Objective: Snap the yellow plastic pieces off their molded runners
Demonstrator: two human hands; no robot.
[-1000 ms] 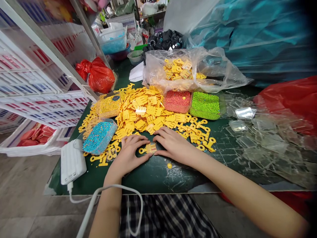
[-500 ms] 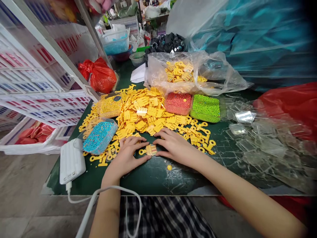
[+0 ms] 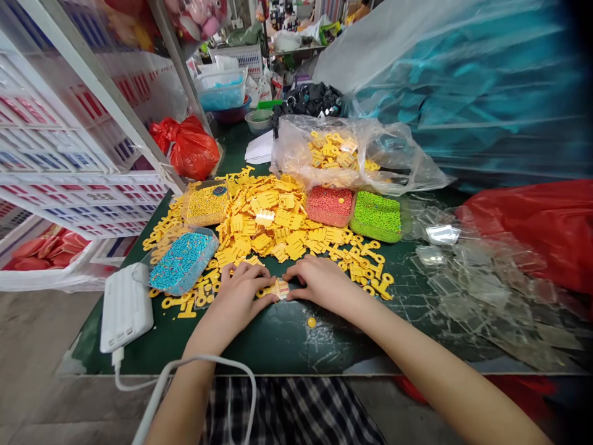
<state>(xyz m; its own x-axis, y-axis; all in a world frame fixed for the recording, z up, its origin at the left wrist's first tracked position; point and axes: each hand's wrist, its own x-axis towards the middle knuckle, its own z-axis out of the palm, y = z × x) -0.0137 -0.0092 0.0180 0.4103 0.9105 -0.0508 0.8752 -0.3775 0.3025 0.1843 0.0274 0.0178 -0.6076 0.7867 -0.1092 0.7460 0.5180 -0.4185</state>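
A small yellow plastic piece [image 3: 280, 288] with coloured marks lies low over the green table between my hands. My left hand [image 3: 241, 293] pinches its left end between thumb and fingers. On its right side, the thumb and bent fingers of my right hand [image 3: 317, 283] close on the other end. Behind my hands spreads a heap of yellow plastic pieces [image 3: 273, 213]. Around the heap stand trays of yellow beads [image 3: 207, 204], blue beads [image 3: 182, 259], red beads [image 3: 330, 206] and green beads [image 3: 377, 214].
A white power bank [image 3: 126, 307] with a cable sits at the table's left edge. Clear plastic pieces [image 3: 482, 278] cover the right side. Behind the heap lies a clear bag [image 3: 393, 154] with yellow pieces. One yellow button-like piece [image 3: 312, 322] rests near the front.
Both hands have closed in on the small yellow piece; the left fingers now cover its ring end. The view has shifted slightly, with the table's contents appearing a little lower.
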